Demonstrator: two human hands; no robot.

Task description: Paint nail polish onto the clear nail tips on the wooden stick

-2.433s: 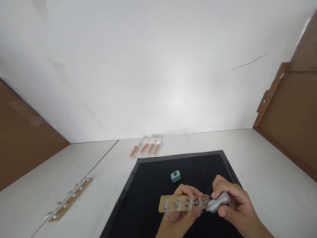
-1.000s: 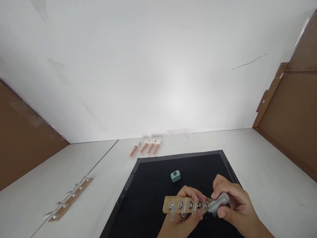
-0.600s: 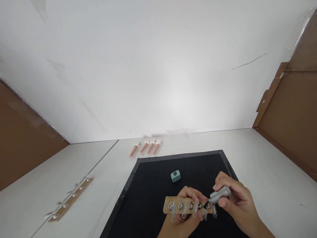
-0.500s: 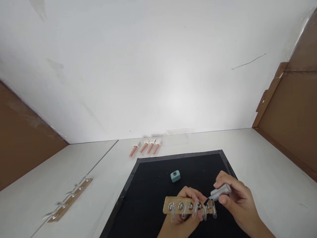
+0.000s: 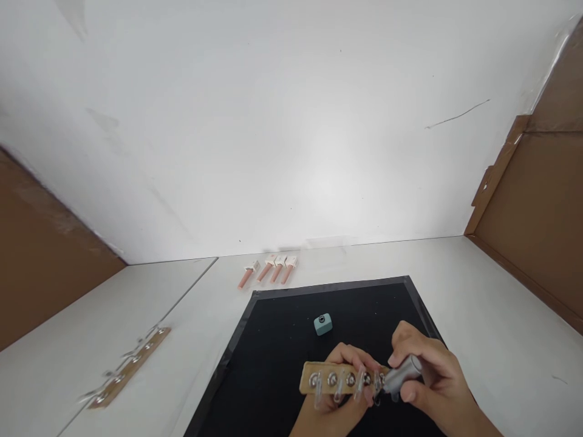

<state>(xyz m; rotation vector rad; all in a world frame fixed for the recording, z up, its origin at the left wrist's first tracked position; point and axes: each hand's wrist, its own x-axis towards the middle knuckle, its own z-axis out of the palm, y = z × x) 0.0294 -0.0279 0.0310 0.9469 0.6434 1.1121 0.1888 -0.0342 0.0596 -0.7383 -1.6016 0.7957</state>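
My left hand (image 5: 341, 416) grips a tan nail-tip display strip (image 5: 342, 368) from behind and below. A row of round metal mounts runs along it, with clear nail tips (image 5: 339, 388) sticking out toward me. My right hand (image 5: 432, 370) pinches the silver cap of a nail polish brush (image 5: 402, 372) between thumb and fingers. The cap is tilted, its lower end over the strip's right end; the bristles are hidden there. An uncapped teal nail polish bottle (image 5: 323, 325) stands on the black mat beyond my left hand.
The black mat (image 5: 273, 352) has a grey taped border. Several pink-handled bottles with white ends (image 5: 276, 269) lie behind it. Another strip with clear nail tips (image 5: 130, 369) rests at left on the white table. Brown cardboard panels (image 5: 532, 212) stand at both sides.
My right hand has moved slightly down and left, bringing the brush cap over the strip's right end. The left hand and strip have stayed nearly still.
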